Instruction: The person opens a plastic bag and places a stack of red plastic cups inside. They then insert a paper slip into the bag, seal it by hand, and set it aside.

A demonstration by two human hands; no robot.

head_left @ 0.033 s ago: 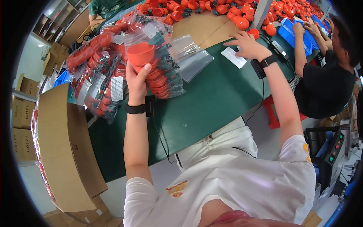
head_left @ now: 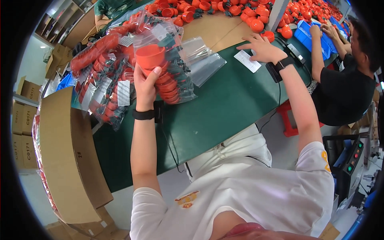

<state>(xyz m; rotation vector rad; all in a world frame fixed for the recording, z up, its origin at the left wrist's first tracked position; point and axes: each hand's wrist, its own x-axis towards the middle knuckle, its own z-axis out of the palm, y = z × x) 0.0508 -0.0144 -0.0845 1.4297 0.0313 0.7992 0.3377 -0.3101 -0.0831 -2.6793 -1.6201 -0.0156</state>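
Note:
My left hand (head_left: 145, 88) grips a clear plastic bag of stacked red cups (head_left: 167, 85), thumb across its front. Dark green parts show along the bag's right side, and a wide red cup sits uppermost. To the right, my right hand (head_left: 262, 49) is stretched over the table with its fingers spread. Its thumb side lies over a small stack of white printed labels (head_left: 247, 62); whether it touches them I cannot tell. Just beyond those fingers rests a loose red cup (head_left: 268, 36). Between the hands lie flat clear plastic bags (head_left: 206, 66).
More filled bags (head_left: 106, 86) are heaped at left beside an open cardboard box (head_left: 60, 160). Loose red cups (head_left: 256, 24) pile up at the back behind a metal post (head_left: 277, 15). At right, a co-worker (head_left: 344, 88) handles a blue tray (head_left: 306, 36). Cables cross the green table (head_left: 212, 116).

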